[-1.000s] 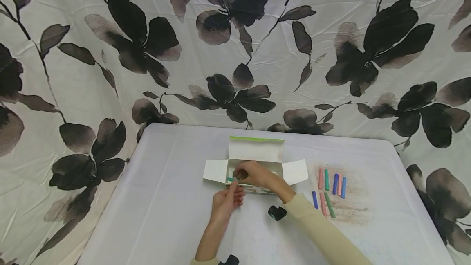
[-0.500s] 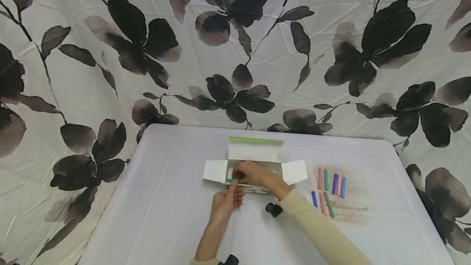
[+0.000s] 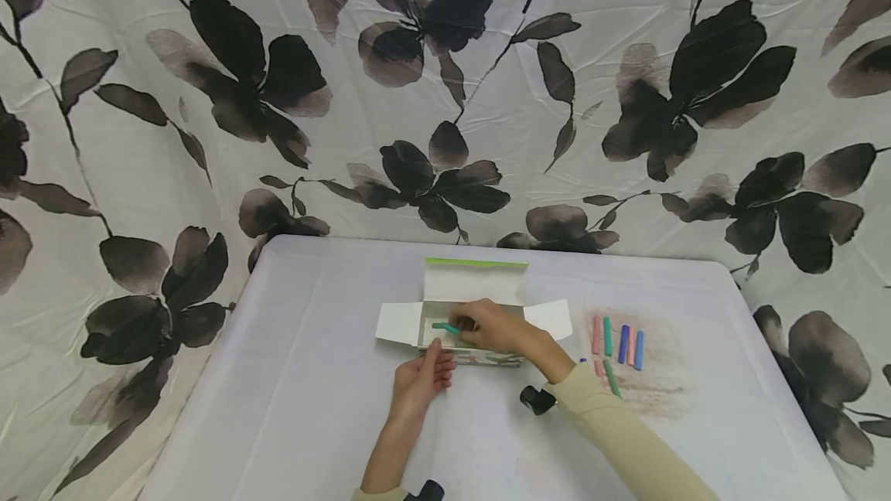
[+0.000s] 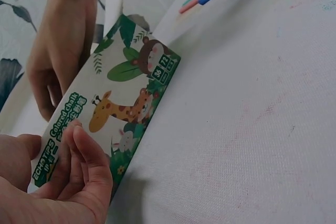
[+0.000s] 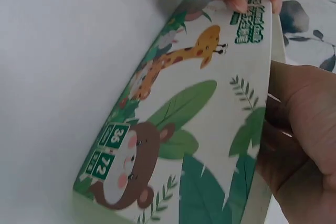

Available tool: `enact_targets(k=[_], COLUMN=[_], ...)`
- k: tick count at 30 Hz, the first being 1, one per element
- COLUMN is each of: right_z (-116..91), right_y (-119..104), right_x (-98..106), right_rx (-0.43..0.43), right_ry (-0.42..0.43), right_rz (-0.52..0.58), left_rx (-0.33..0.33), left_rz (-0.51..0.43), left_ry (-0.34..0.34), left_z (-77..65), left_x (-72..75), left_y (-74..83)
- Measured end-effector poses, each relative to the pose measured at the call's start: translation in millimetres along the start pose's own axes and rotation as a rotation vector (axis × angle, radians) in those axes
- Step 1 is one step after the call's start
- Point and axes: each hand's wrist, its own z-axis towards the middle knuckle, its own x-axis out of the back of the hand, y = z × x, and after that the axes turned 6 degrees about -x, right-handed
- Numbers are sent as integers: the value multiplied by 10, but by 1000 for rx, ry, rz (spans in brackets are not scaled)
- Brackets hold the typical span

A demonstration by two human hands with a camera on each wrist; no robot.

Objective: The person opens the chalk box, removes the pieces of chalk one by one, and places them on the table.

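An opened chalk box (image 3: 476,283) stands on the white table, its lid raised at the back and its side flaps spread. My left hand (image 3: 421,377) pinches the printed front wall, thumb over the rim and fingertips on the panel, as the left wrist view of the box (image 4: 126,77) shows. Reaching over the box, my right hand (image 3: 487,325) pinches a green chalk stick (image 3: 442,326) by its right end. The stick's left part shows over the box opening. In the right wrist view the front wall (image 5: 173,98) hides the right fingertips (image 5: 278,129) partly.
Right of the box lie several chalk sticks in pink, green and blue, among them a blue chalk (image 3: 639,350) and a green chalk (image 3: 608,337). Brown chalk dust (image 3: 661,400) smudges the cloth around them. A floral curtain (image 3: 445,99) hangs behind the table.
My right hand has shifted slightly right and up inside the box, and the green chalk stick has come up with it, showing more of its length. My left hand keeps its grip on the wall.
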Motion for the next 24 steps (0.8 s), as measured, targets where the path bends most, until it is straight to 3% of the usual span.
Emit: enact_targets(k=[24], right_z=[-554], right_y=[112], right_x=[317], right_rx=[-128], right_ry=[282], right_rz=[167], left_rx=[3], left_rz=[29], left_ry=[11], left_z=[13], left_x=[0], left_y=[-21])
